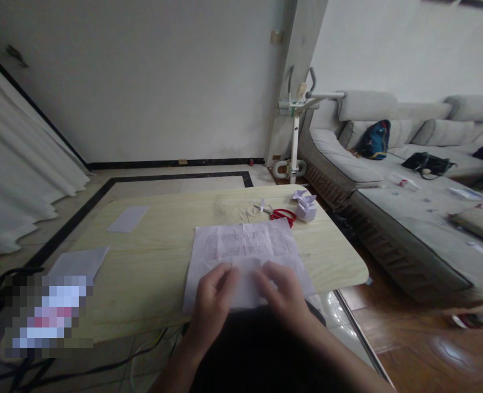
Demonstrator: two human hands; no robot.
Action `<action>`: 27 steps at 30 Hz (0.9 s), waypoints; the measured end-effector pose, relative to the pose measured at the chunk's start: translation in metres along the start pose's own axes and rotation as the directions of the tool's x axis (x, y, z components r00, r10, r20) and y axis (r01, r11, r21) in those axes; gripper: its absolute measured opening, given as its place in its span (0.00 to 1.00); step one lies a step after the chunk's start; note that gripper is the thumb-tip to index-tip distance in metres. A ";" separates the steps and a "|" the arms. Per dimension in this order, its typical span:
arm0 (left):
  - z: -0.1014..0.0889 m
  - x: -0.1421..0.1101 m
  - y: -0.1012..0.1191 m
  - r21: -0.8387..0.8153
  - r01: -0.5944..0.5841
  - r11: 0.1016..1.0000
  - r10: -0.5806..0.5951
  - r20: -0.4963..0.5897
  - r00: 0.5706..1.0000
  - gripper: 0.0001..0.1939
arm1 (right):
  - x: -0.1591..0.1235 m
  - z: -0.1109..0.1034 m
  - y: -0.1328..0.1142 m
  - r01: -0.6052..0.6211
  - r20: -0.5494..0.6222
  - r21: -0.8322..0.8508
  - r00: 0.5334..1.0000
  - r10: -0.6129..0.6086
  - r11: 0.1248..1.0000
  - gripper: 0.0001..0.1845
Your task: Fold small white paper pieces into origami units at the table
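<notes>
Over the near edge of the table, my left hand [216,292] and my right hand [281,292] pinch the two sides of a small white piece of paper [245,284]. Both hands are closed, their fingertips a little blurred. Beneath them lies a large creased sheet of printed paper [241,237], partly covered by the hands. Just beyond its far right corner rest scissors with red handles [283,216], their blades pointing left. Thin pale string [247,214] is loosely curled by the blades. Folded or crumpled white paper [306,208] sits to the right of the scissors.
The light wooden table [159,273] has a small paper sheet [128,219] at its far left and another sheet [80,261] nearer. A blurred-out patch covers the lower left. Right of the table stand a grey sofa [409,245] and a white exercise machine [295,136].
</notes>
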State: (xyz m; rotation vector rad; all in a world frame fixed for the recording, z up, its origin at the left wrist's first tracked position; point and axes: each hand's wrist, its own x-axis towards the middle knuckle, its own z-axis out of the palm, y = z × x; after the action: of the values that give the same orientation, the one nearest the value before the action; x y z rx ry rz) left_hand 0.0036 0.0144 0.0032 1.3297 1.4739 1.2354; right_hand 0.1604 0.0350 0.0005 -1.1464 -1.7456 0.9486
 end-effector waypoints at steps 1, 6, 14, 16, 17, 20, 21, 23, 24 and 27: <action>0.000 0.001 -0.001 -0.013 0.034 0.999 -0.033 0.052 0.998 0.17 | 0.000 0.000 0.001 -0.015 -0.009 0.015 1.000 0.015 1.000 0.21; -0.001 0.001 -0.005 0.053 0.042 0.998 -0.047 0.108 0.993 0.20 | 0.002 0.000 0.004 -0.060 0.007 0.074 0.998 0.059 0.995 0.21; 0.000 0.003 -0.012 0.068 -0.008 0.998 0.009 -0.016 1.000 0.21 | -0.001 0.005 0.006 -0.053 0.128 0.024 0.990 0.050 0.998 0.20; -0.001 0.003 -0.012 0.072 -0.024 0.997 0.026 -0.023 0.999 0.21 | -0.002 0.006 0.006 -0.039 0.120 -0.004 0.992 0.040 0.999 0.21; -0.001 0.003 -0.011 0.080 -0.037 0.996 0.040 -0.025 0.999 0.21 | -0.002 0.007 0.006 -0.031 0.108 -0.018 0.994 0.033 0.999 0.21; -0.002 0.001 -0.008 0.101 -0.072 0.992 0.076 -0.036 0.996 0.21 | -0.001 0.008 0.006 -0.009 0.093 -0.062 0.996 0.015 0.998 0.20; -0.002 0.001 -0.008 0.103 -0.078 0.992 0.083 -0.040 0.996 0.21 | -0.001 0.008 0.006 -0.008 0.102 -0.073 0.995 0.016 0.997 0.20; -0.001 0.000 -0.006 0.104 -0.082 0.991 0.088 -0.058 0.994 0.21 | 0.000 0.007 0.006 -0.019 0.131 -0.079 0.991 0.029 0.997 0.20; 0.000 0.000 -0.006 0.104 -0.083 0.991 0.090 -0.066 0.994 0.21 | 0.000 0.007 0.005 -0.025 0.142 -0.073 0.989 0.036 0.997 0.20; -0.001 0.002 -0.004 0.104 -0.085 0.991 0.095 -0.091 0.991 0.20 | -0.002 0.007 0.003 -0.025 0.166 -0.045 0.986 0.032 0.999 0.19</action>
State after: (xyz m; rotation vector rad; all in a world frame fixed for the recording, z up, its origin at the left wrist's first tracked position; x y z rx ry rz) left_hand 0.0014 0.0165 -0.0004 1.4348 1.5756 1.3139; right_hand 0.1556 0.0334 -0.0051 -1.1502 -1.8954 1.0549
